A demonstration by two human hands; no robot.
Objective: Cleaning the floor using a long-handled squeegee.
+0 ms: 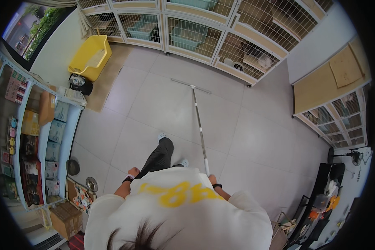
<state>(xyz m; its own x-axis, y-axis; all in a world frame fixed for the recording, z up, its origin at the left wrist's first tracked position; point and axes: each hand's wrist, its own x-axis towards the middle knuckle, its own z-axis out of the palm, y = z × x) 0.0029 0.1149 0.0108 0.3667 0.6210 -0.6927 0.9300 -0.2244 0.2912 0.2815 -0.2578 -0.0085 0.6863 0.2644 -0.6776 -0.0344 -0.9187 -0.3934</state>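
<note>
My right hand [212, 179] grips the white end of a long pole. The pole belongs to a floor squeegee [198, 118] with a silver and white shaft. Its thin wide head [191, 86] rests on the grey tile floor ahead of me, lying slightly aslant. At my left thigh hangs my left hand [133, 171], with a band on the wrist. I see nothing in it, but its fingers are too small and partly hidden to tell how they are held. My feet in pale clogs [162, 136] stand on the tiles [162, 106], one ahead of the other.
White-framed wire cages [193, 37] on casters line the far side. A yellow litter tray [92, 57] and a black bag [81, 84] sit at the left. Stocked shelves [34, 134], metal bowls [91, 184] and a cardboard box [66, 218] flank me. A wooden-topped cage unit [328, 84] stands right.
</note>
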